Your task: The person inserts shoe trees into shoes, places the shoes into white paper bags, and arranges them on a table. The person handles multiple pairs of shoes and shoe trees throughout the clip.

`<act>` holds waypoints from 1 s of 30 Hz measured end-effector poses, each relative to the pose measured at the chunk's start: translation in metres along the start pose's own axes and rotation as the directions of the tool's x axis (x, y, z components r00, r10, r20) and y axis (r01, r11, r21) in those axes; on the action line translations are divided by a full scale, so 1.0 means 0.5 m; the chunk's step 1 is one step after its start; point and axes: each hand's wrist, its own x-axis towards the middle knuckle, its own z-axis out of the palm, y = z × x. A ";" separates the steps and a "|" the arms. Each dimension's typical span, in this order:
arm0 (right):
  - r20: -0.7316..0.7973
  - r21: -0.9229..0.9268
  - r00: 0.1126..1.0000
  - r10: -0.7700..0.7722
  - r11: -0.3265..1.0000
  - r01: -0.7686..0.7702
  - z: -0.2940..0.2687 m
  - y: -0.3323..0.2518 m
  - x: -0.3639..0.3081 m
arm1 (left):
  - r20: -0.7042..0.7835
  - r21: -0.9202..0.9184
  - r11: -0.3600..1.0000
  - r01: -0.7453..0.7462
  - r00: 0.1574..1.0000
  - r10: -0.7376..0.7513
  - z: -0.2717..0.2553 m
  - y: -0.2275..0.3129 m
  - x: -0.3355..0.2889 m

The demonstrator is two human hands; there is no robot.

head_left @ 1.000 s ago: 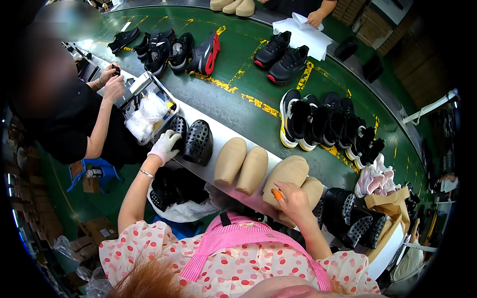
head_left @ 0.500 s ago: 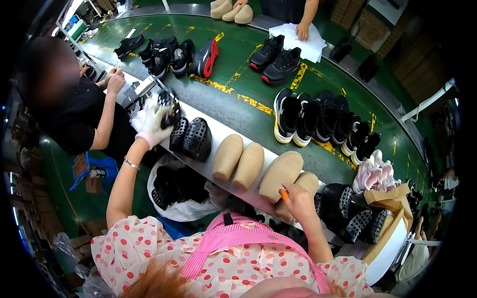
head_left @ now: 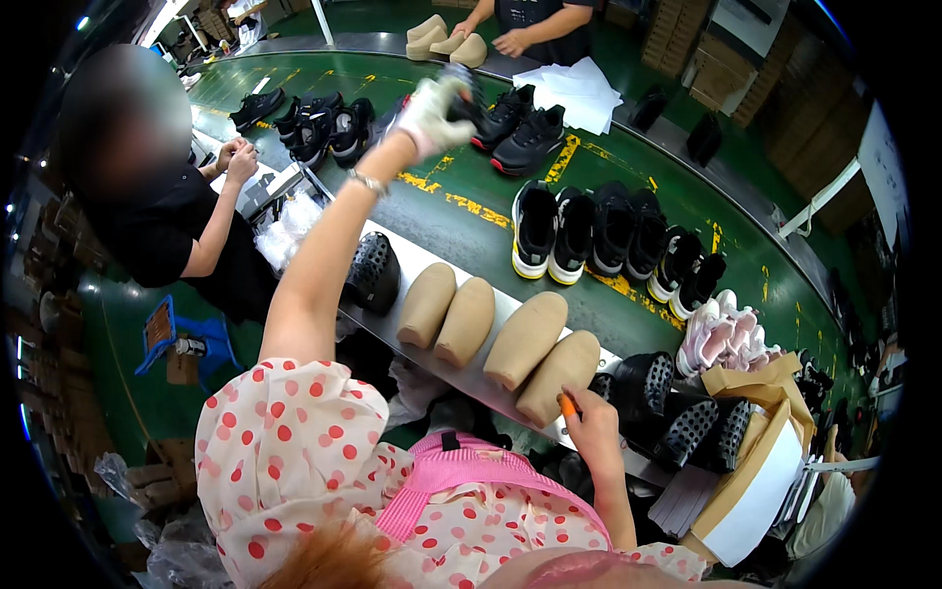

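My left hand (head_left: 429, 123), in a white glove, reaches far over the green conveyor, closed on a black shoe form (head_left: 465, 90) blurred by motion. It is close to a pair of black sneakers with red soles (head_left: 530, 139). My right hand (head_left: 595, 424) is bare and curled, with an orange piece (head_left: 567, 404) at its fingertips; whether this is a finger cover or a tool I cannot tell. It is beside the nearest beige shoe form (head_left: 559, 378), one of several on the narrow white ledge. A black dotted shoe form (head_left: 373, 275) stands left of these, by my forearm.
Sneakers stand in groups along the conveyor (head_left: 442, 221). More black dotted forms (head_left: 687, 427) and a cardboard box (head_left: 751, 471) are at right. A person in black (head_left: 147, 216) sits at left; another person (head_left: 540, 34) works across the belt. A blue stool (head_left: 186, 339) is at lower left.
My left hand has swung up and to the right from the ledge out over the belt, carrying the black shoe form. My right hand has shifted slightly down, staying by the beige forms.
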 end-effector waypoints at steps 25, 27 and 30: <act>0.113 0.599 0.984 0.137 0.780 -0.178 0.028 -0.026 0.170 | 0.657 -0.754 -0.319 0.575 0.682 -0.323 0.203 0.310 -0.412; 0.091 0.294 0.991 0.101 0.948 -0.123 0.029 -0.080 0.214 | 0.683 -0.725 -0.441 0.530 0.637 -0.357 0.216 0.272 -0.402; 0.032 0.162 0.993 0.114 0.980 -0.117 0.082 -0.110 0.288 | 0.674 -0.736 -0.466 0.491 0.591 -0.442 0.240 0.242 -0.348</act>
